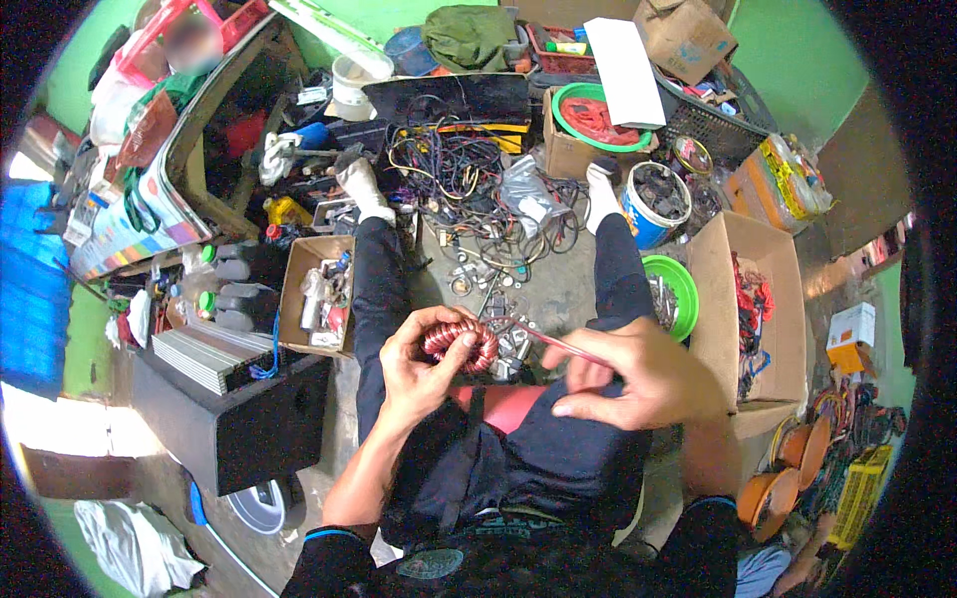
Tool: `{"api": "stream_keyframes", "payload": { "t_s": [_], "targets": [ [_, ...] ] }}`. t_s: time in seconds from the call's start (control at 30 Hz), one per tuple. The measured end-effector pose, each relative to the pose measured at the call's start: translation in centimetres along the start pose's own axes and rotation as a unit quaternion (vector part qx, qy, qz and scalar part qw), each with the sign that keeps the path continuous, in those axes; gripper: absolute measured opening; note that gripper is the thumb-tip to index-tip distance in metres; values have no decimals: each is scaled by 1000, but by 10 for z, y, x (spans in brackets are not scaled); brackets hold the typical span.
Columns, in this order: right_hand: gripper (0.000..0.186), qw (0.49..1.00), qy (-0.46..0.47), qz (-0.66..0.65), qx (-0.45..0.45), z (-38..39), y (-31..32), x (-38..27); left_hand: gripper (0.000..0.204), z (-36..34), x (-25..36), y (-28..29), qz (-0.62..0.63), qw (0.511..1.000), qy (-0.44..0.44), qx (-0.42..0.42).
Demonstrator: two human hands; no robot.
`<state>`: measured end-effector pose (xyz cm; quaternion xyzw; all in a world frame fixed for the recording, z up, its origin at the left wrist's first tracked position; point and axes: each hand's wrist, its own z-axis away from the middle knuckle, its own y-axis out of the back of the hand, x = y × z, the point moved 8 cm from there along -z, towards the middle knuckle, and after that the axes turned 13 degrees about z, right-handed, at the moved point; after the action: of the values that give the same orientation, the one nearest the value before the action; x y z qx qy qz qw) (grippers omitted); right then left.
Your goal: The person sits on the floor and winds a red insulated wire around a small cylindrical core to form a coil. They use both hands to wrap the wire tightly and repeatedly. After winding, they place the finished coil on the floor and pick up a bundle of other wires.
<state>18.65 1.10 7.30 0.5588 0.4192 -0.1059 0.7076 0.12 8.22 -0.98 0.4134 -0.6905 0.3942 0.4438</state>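
Observation:
My left hand (424, 361) pinches a ring-shaped coil (479, 351) wound with reddish copper wire, thumb across its front and fingers behind. A length of reddish wire (533, 332) runs from the coil's upper right to my right hand (638, 377), whose fingers are curled on it. That hand is partly smeared by motion, and its thumb points back toward the coil. Both hands are above my lap, between my spread legs. Below the coil, small metal parts (513, 344) lie scattered on the floor.
Tangled cables (449, 164) cover the floor ahead. A cardboard box of parts (291, 299) and a black case (234, 419) stand left. On the right are a green basin (684, 297), an open cardboard box (710, 309) and a white-and-blue bucket (648, 229).

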Motion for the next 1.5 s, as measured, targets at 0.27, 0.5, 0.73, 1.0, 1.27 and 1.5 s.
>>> {"api": "stream_keyframes", "payload": {
  "t_s": [0.27, 0.5, 0.73, 1.0, 1.27, 1.5],
  "targets": [
    [25, 958, -86, -266, 58, -37, -12, 30, 23, 3, 29, -16, 22, 995, -38, -87],
    [15, 942, 54, 270, 190, -42, 9, -12, 23, -6, 14, -35, -29, 983, 39, -178],
    [20, 923, 51, 355, 140, -43, 8, -17, 32, -3, 3, -23, -132, 979, 13, -153],
    [30, 838, 119, 457, 276, -21, -47, -30, 24, -22, 8, -24, -147, 989, -2, 9],
    [35, 812, 124, 513, 248, -25, -66, -22, 31, -12, 2, -27, 49, 991, 113, 47],
    [27, 899, 59, 322, 290, -27, -50, -16, 32, -16, -2, -15, 33, 992, 102, 69]
  ]
}}
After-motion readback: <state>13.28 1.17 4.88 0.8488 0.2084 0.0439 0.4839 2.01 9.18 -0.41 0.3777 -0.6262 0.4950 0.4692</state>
